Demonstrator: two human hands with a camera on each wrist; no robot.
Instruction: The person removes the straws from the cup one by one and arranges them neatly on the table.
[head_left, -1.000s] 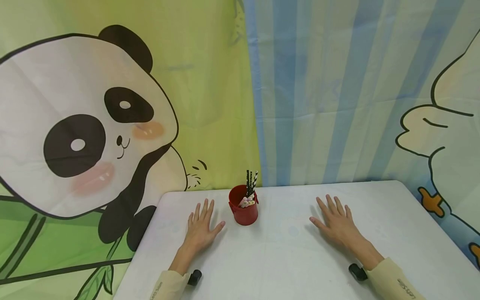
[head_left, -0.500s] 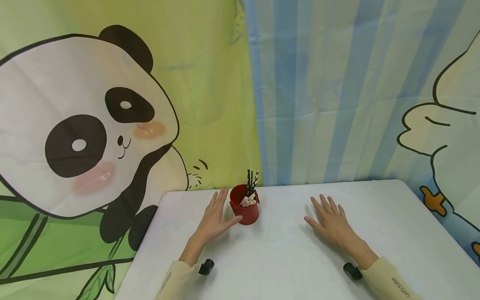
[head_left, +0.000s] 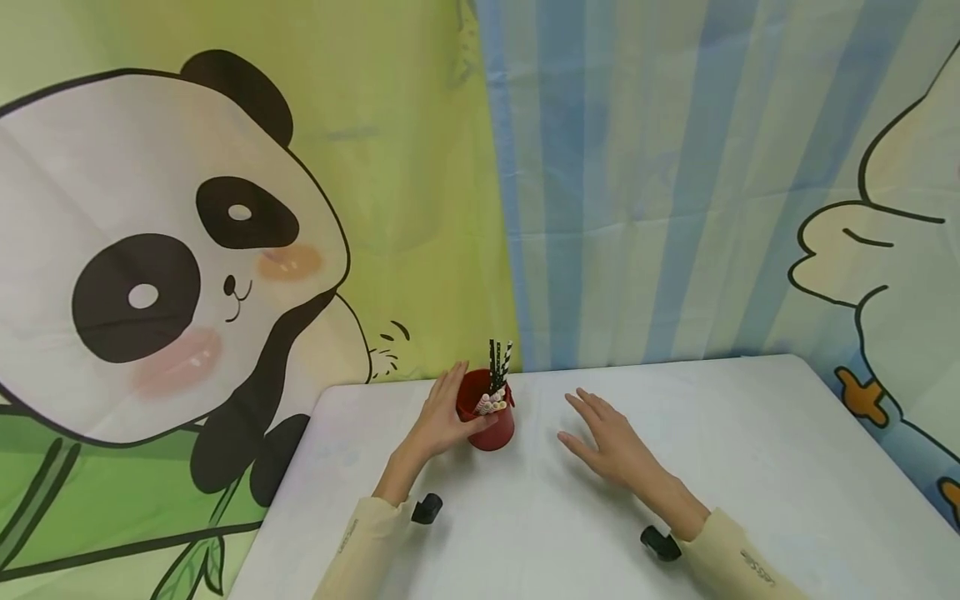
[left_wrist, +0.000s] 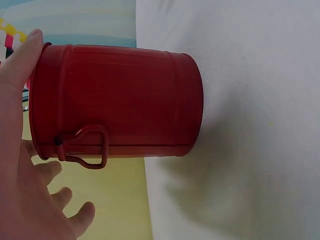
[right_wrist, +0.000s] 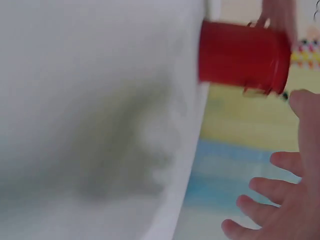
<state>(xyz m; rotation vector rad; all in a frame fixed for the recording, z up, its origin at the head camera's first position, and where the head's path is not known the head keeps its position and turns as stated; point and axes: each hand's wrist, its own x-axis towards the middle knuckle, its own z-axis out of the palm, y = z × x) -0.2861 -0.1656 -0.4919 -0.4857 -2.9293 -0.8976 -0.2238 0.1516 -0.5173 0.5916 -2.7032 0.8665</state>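
A red metal bucket (head_left: 491, 435) with small side handles (left_wrist: 92, 150) stands upright on the white table (head_left: 525, 533). Patterned paper straws (head_left: 498, 367) lean in it, black-and-white ones sticking up above several pale ends. My left hand (head_left: 437, 423) is at the bucket's left side, thumb across the near side by the rim and fingers spread along the far left. In the left wrist view several fingertips (left_wrist: 82, 217) show apart from the red wall. To the right of the bucket, my right hand (head_left: 611, 446) hovers with relaxed, spread fingers and holds nothing.
Behind the table hangs a curtain (head_left: 420, 208) printed with a panda, beside a blue striped part (head_left: 600, 208). Black wrist cameras (head_left: 427, 508) sit at both cuffs. The table's back edge runs close behind the bucket.
My left hand has moved right and forward from the table to the bucket. The right hand has moved left toward it. The bucket stays in place.
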